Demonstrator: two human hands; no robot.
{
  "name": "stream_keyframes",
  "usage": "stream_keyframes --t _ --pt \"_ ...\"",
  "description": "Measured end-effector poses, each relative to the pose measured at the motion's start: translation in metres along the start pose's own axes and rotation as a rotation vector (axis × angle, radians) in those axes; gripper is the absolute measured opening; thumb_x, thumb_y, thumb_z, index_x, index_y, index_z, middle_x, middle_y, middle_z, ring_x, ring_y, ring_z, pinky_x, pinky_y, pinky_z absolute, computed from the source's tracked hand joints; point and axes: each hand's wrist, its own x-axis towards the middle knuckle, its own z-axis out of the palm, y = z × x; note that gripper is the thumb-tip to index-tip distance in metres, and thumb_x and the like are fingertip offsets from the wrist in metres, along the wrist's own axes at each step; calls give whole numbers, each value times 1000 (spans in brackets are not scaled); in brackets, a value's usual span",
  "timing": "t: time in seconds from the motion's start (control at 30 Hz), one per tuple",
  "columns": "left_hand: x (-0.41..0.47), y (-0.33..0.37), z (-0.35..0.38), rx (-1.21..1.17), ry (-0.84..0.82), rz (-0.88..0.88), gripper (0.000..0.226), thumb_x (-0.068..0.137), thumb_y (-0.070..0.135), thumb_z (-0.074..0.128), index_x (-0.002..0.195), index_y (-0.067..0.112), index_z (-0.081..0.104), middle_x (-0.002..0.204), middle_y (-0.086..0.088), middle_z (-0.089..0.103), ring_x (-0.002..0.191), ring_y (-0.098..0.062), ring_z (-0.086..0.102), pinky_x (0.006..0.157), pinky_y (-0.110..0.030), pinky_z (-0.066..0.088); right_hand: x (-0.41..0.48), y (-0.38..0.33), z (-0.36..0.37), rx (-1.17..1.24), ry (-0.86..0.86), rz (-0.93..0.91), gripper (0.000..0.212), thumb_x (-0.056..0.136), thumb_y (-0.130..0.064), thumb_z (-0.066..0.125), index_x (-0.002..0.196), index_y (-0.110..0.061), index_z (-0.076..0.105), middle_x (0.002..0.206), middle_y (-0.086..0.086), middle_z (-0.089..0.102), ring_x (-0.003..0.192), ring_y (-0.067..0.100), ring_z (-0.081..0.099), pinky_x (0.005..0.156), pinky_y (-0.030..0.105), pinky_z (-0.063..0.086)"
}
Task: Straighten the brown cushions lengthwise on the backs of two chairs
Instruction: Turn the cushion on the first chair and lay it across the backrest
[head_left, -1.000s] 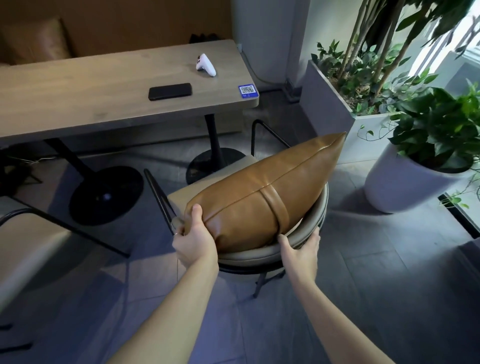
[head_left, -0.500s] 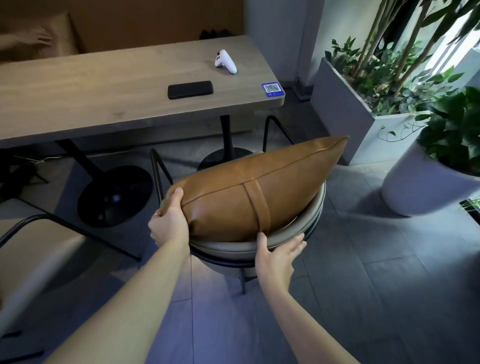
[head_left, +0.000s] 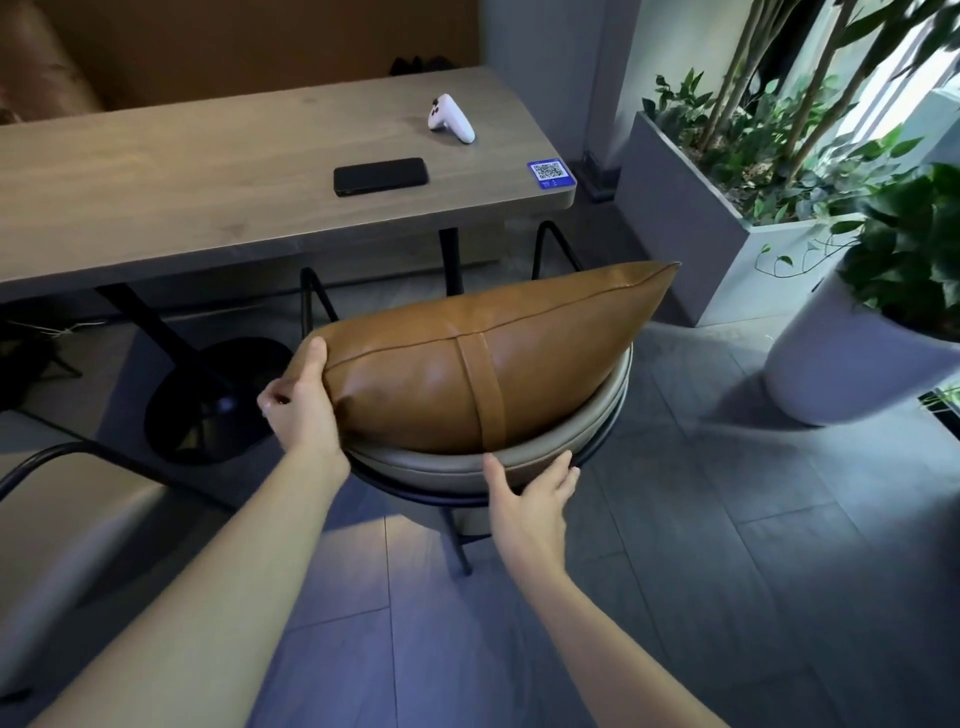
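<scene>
Only the head view to go on here, looking down over the back of a chair (head_left: 519, 465) with a grey padded backrest and thin black metal legs. The brown cushion (head_left: 483, 364) is lying lengthwise along the top of that backrest, its right corner poking up and out past the rim toward the planters, with a strap of the same brown leather running across its middle.

Left hand (head_left: 304, 397) is clamped on the cushion's left end, thumb on top of the corner and fingers curled round underneath. Right hand (head_left: 530, 499) isn't gripping anything: fingers spread loose, thumb tip touching the backrest rim just below the cushion's strap, fingertips resting near the edge of the padding.

Past the chair there's a long wooden table (head_left: 182, 197) carrying a black phone (head_left: 381, 176), a white game controller (head_left: 450, 118) and a little blue QR code sticker (head_left: 549, 172) at the near right corner. Off to the right, a rectangular grey planter (head_left: 685, 218) full of leafy stems and a round white pot (head_left: 841, 358) with a green plant stand on the grey tiled floor. Part of a second chair (head_left: 62, 525) shows at the left edge, blurry
</scene>
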Motion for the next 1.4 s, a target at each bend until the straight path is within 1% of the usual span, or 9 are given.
stream_keyframes --t 0.1,0.17,0.3,0.47,0.83,0.97,1.17,1.3,1.4 --pt "-33 -23 5 -156 -27 -138 95 64 71 75 145 36 39 146 0 51 124 -29 55 109 -53 41 17 2 -34 60 27 17 79 88 -63 60 147 -19 33 151 12 43 123 38 55 100 48 43" --pt "-50 -32 13 -208 -61 -232 96 70 77 65 151 37 33 155 2 44 135 -28 47 116 -56 32 39 -5 -54 147 26 37 78 85 -56 67 146 -20 34 143 11 54 123 35 56 103 54 46" --pt "-45 -33 22 -221 1 -261 98 75 74 64 154 26 33 155 -1 44 135 -28 46 117 -50 31 66 -19 -70 218 -72 80 89 81 -42 75 153 -25 26 148 3 51 134 33 51 106 57 47" --pt "-36 -29 33 -238 55 -240 92 78 68 66 152 21 38 150 -2 49 121 -23 49 112 -44 33 69 -21 -64 132 -77 60 96 80 -49 71 156 -21 21 151 8 50 133 37 51 104 56 49" --pt "-6 -13 47 -153 -97 -254 93 73 72 65 151 29 40 152 -2 48 133 -33 48 113 -59 34 98 -37 -56 -8 -108 -11 89 93 -50 62 157 -8 16 152 14 49 134 38 50 109 47 43" --pt "-11 1 49 48 114 -2 79 89 47 65 155 30 26 153 -8 45 131 -33 49 110 -46 39 98 -37 -60 -48 -161 4 95 92 -55 61 159 -8 11 150 15 50 131 38 53 106 47 47" --pt "-22 47 65 590 233 539 91 77 10 62 157 28 21 166 -12 22 143 -43 34 120 -52 25 114 -41 -91 -84 -282 57 96 80 -61 71 153 -16 30 144 8 56 125 30 57 104 50 49" --pt "-52 46 111 757 -7 778 85 80 13 69 153 29 29 160 -7 38 145 -33 35 118 -54 30 135 -43 -121 -41 -263 90 101 80 -58 72 159 -28 17 150 3 50 129 33 54 91 50 56" --pt "-82 21 156 846 -286 865 74 87 37 70 151 32 34 156 -5 44 142 -31 41 115 -54 34 151 -49 -135 -92 -301 81 105 79 -58 73 160 -31 13 153 2 47 129 33 54 81 46 58"
